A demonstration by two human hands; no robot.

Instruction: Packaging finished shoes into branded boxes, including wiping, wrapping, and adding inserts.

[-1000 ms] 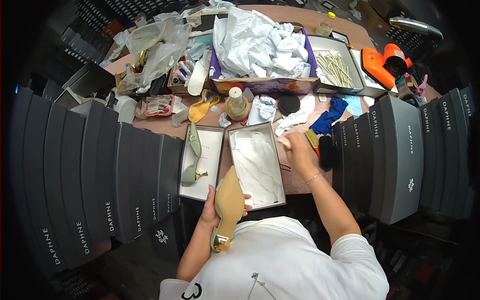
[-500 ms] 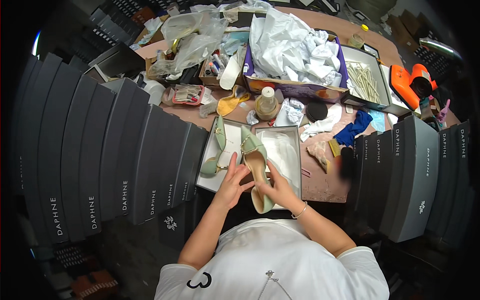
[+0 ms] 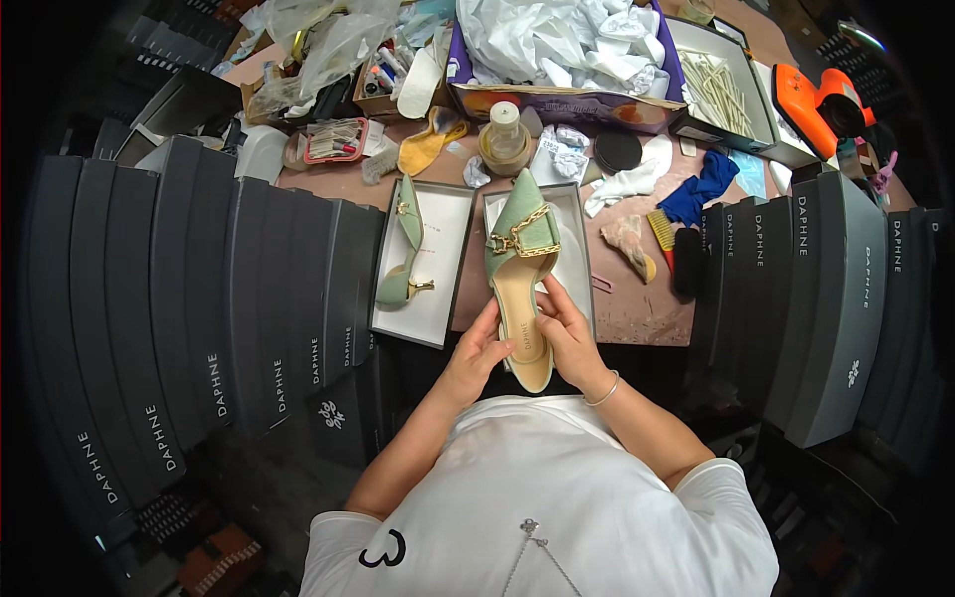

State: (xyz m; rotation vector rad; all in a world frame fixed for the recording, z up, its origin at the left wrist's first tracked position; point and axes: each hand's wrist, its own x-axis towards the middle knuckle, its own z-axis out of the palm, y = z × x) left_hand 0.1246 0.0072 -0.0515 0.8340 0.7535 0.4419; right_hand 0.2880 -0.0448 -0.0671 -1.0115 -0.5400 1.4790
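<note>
I hold a pale green pointed shoe [image 3: 521,249] with a gold chain across its front, toe pointing away from me, over an open white-lined shoe box [image 3: 577,214]. My left hand [image 3: 476,350] grips the heel end from the left. On the right side of the heel, my right hand [image 3: 569,333] has its fingers on the tan insole. The matching green shoe [image 3: 405,249] with a gold heel lies on its side in the box lid [image 3: 443,298] to the left.
Rows of dark grey shoe boxes [image 3: 199,298] stand at my left, and more dark boxes [image 3: 826,298] at my right. Beyond lie a box of white tissue paper [image 3: 557,45], a small bottle [image 3: 504,129], a blue cloth [image 3: 701,194], a brush [image 3: 662,234] and an orange tool [image 3: 826,104].
The shoe was in my left hand alone, low by my body. Both hands now hold it upright over the open box, and my right hand has left the table.
</note>
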